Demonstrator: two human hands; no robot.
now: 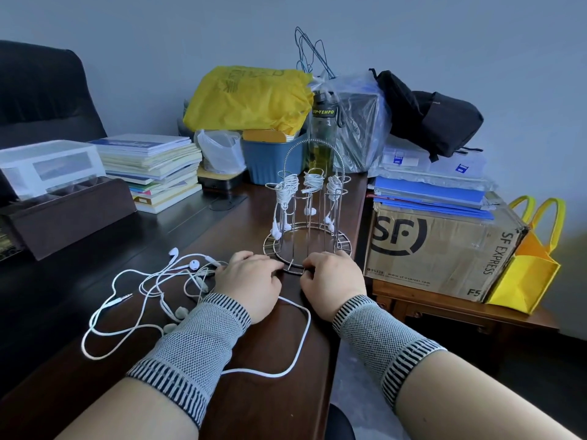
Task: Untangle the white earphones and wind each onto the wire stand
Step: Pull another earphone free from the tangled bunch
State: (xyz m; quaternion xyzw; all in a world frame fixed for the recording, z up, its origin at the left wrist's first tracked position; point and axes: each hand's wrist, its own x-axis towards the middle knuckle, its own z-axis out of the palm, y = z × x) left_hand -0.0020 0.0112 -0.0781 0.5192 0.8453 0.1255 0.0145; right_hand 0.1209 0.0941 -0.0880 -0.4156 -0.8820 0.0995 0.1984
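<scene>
Now, stand: I am seeing the wire stand (pixel 305 214) sitting upright on the worktop (pixel 260 392), three earphones already wound on its posts.
Left hand (pixel 249 281): lying beside the stand's base ring, fingers curled; whether gripping, I cannot tell.
Right hand (pixel 332 277): fingers curling onto the base ring.
Loose earphones (pixel 165 281): lying tangled left of my hands.

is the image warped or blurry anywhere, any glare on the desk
Head view: wide-angle bending stretches both forearms and tilts the SF box at the edges; soft daylight sheen on the dark desk, no harsh glare; wire stand and loose earphones read sharp; far clutter slightly soft.
</scene>
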